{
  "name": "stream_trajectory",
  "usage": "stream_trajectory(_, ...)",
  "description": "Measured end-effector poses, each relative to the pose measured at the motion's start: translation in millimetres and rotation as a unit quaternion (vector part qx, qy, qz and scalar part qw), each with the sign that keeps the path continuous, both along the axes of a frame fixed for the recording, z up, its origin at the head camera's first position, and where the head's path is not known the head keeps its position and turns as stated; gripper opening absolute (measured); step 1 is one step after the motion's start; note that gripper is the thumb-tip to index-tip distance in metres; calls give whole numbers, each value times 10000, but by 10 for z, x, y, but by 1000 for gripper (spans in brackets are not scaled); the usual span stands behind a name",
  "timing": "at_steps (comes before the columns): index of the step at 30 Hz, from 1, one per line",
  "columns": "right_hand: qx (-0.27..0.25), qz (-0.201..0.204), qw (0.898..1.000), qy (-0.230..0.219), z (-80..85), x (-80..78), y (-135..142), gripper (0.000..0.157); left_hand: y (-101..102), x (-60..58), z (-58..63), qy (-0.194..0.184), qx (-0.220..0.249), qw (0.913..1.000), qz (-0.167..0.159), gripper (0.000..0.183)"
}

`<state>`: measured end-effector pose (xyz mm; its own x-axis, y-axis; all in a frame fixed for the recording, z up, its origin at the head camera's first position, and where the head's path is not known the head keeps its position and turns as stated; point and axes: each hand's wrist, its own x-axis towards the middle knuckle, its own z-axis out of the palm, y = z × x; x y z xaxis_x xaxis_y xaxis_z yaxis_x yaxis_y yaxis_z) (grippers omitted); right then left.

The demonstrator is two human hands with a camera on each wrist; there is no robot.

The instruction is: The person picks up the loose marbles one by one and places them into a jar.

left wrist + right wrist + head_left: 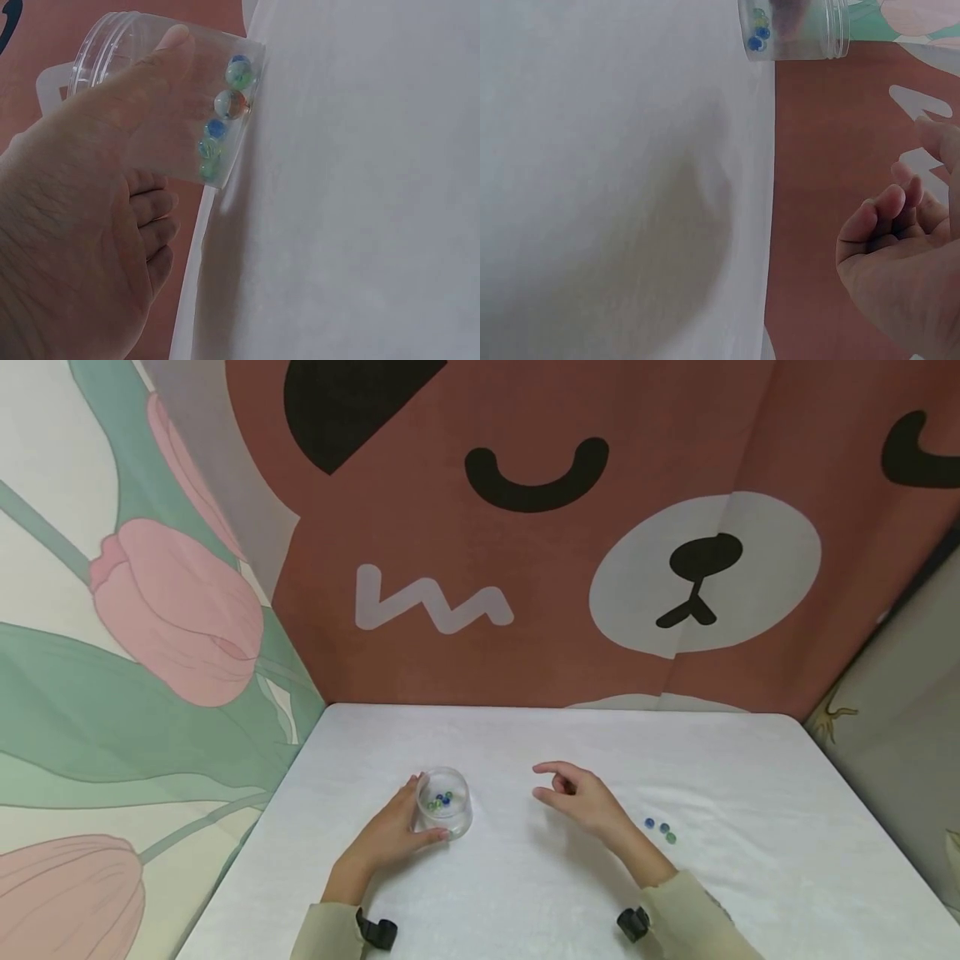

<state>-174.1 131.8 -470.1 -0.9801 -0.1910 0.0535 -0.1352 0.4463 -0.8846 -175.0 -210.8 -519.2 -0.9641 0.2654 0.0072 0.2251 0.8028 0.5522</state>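
A clear plastic jar [462, 822] stands upright on the white table, left of its middle. My left hand [390, 831] grips it round the side, thumb across the near face. Several glass marbles [215, 129], blue, green and one with orange, lie on the jar's bottom. To the right of the jar, my right hand [588, 802] hovers above the table and holds nothing visible. Its thumb and index finger reach toward the jar, apart at the tips, while the other fingers [889, 202] bend loosely toward the palm.
Two blue marbles [649, 822] and a green marble [671, 838] lie on the table [525, 735], just right of my right forearm. A brown bear-print cloth [555, 635] hangs behind the table's far edge. On the left hangs a tulip-print curtain [180, 610].
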Motion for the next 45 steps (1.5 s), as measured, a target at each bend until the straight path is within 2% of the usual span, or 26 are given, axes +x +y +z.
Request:
stream_trajectory(18, 46, -178, 9998, -14, -5, 119, 314, 34, 11, 12, 24, -25, -132, 9999, 40, 112)
stream_trajectory(29, 28, -277, 9996, 42, -28, 187, 538, 39, 6, 7, 14, -7, -111, 9999, -14, 113)
stream_trajectory(45, 281, -375, 9988, 110, -66, 286, 690, 40, 8, -1, 3, -32, -71, 10000, 22, 114)
